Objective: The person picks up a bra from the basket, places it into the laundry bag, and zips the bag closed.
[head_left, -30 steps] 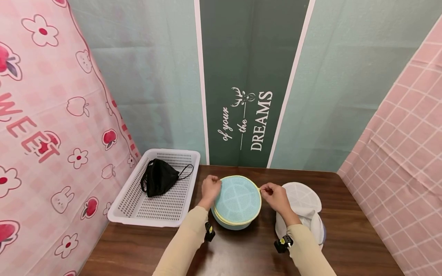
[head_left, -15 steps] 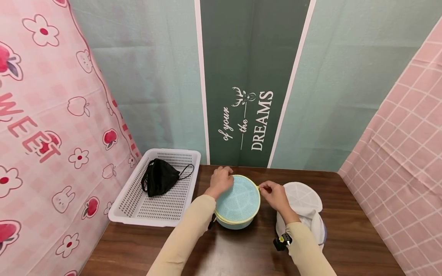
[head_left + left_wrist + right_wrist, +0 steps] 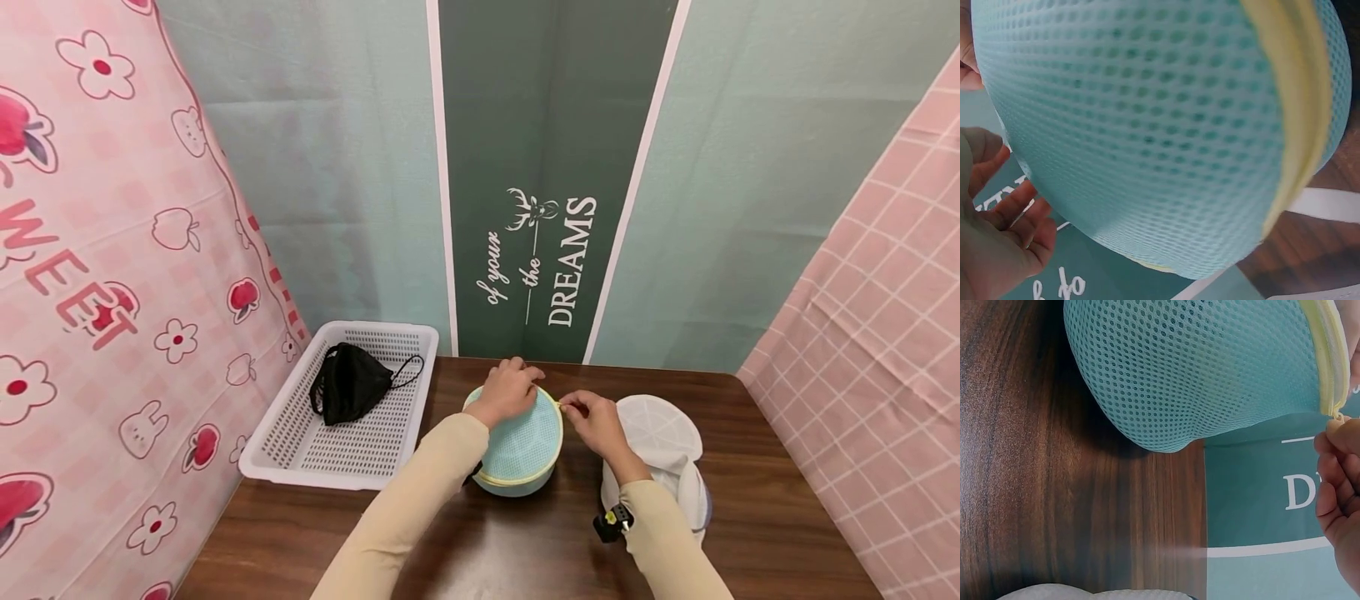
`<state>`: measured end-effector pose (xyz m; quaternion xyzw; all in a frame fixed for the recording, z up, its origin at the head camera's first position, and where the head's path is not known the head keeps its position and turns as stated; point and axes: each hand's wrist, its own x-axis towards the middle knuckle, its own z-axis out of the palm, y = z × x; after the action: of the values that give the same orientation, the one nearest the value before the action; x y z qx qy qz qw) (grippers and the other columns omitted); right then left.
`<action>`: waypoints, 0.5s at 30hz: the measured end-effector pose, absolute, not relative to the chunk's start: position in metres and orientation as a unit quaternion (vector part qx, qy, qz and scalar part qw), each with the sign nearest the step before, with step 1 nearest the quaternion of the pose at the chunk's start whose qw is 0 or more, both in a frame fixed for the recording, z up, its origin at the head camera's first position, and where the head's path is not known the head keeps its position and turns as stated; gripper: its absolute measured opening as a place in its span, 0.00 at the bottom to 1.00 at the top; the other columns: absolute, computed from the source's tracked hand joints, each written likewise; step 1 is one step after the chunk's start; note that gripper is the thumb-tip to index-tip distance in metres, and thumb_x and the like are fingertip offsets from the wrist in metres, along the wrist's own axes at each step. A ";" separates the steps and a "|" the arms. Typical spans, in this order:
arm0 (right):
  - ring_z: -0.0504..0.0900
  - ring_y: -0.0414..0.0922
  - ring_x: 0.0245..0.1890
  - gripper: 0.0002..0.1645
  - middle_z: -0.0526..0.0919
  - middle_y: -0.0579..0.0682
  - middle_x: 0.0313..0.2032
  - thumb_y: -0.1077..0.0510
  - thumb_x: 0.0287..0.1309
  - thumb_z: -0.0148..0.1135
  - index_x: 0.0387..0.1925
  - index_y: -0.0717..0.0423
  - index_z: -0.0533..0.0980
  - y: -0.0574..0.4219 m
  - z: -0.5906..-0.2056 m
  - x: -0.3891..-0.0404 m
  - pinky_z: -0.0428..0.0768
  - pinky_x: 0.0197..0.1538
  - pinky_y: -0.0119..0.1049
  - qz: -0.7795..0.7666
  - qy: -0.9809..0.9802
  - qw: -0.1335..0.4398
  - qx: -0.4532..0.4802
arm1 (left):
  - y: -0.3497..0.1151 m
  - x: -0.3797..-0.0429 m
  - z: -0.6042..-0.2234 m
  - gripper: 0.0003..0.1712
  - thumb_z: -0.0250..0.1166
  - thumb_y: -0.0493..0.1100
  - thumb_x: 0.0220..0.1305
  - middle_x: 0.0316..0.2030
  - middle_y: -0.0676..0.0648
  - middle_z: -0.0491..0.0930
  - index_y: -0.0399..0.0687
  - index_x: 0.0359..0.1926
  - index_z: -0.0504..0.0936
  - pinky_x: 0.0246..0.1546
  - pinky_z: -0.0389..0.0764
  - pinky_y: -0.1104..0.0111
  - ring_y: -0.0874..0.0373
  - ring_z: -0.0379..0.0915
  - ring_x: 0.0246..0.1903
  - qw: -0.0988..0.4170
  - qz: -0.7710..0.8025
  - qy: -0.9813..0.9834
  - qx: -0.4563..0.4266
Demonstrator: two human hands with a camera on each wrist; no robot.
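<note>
A round light-blue mesh laundry bag [image 3: 522,446] with yellow zipper trim [image 3: 1300,100] stands upright on the table, its top lid facing up. My right hand [image 3: 597,422] pinches the zipper pull [image 3: 1338,415] at the bag's right rim between thumb and fingertips. Over the far left part of the lid lies my left hand [image 3: 510,392], fingers extended and loosely bent at the far rim. In the left wrist view, those fingers [image 3: 1022,215] are beside the mesh; whether they press on it is unclear. The zipper's far stretch is partly hidden behind the left hand.
A white perforated plastic basket [image 3: 408,454] at the left contains a black drawstring pouch [image 3: 351,385]. At the right, a white mesh bag [image 3: 654,423] lies partly under my right forearm. A printed curtain hangs behind the brown wooden table [image 3: 757,492].
My left hand has moved right and away from me, from the bag's left side onto its far rim. My right hand keeps pinching the zipper pull, nearly in place.
</note>
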<state>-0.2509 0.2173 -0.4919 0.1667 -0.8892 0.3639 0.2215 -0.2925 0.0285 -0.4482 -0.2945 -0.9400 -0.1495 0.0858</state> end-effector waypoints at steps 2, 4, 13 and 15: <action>0.73 0.40 0.23 0.06 0.79 0.46 0.25 0.70 0.50 0.66 0.27 0.57 0.80 0.216 -0.491 -0.251 0.74 0.27 0.35 0.362 -0.889 0.223 0.170 | 0.032 -0.293 -0.447 0.15 0.56 0.44 0.64 0.43 0.48 0.73 0.58 0.50 0.81 0.35 0.67 0.64 0.55 0.67 0.40 0.085 -0.124 -0.940 -0.305; 0.73 0.39 0.23 0.06 0.79 0.46 0.25 0.70 0.49 0.66 0.27 0.57 0.80 0.215 -0.490 -0.251 0.74 0.26 0.35 0.362 -0.888 0.226 0.174 | 0.035 -0.294 -0.446 0.14 0.57 0.45 0.63 0.42 0.50 0.73 0.60 0.49 0.82 0.33 0.64 0.65 0.56 0.66 0.39 0.082 -0.106 -0.940 -0.314; 0.73 0.39 0.23 0.07 0.80 0.46 0.25 0.71 0.48 0.66 0.27 0.58 0.80 0.213 -0.490 -0.254 0.74 0.26 0.35 0.366 -0.882 0.234 0.183 | 0.042 -0.297 -0.443 0.11 0.59 0.45 0.61 0.38 0.53 0.73 0.57 0.42 0.84 0.35 0.64 0.64 0.56 0.63 0.39 0.032 -0.081 -0.937 -0.338; 0.74 0.39 0.23 0.07 0.80 0.46 0.25 0.71 0.48 0.66 0.27 0.58 0.80 0.212 -0.491 -0.254 0.75 0.27 0.35 0.370 -0.881 0.231 0.182 | 0.041 -0.297 -0.444 0.08 0.59 0.45 0.61 0.36 0.54 0.73 0.58 0.39 0.84 0.34 0.65 0.65 0.56 0.64 0.38 0.035 -0.071 -0.937 -0.341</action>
<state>-0.2537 0.2117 -0.4908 0.1822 -0.8813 0.3695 0.2314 -0.2974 0.0407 -0.4440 -0.3415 -0.9365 -0.0713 0.0346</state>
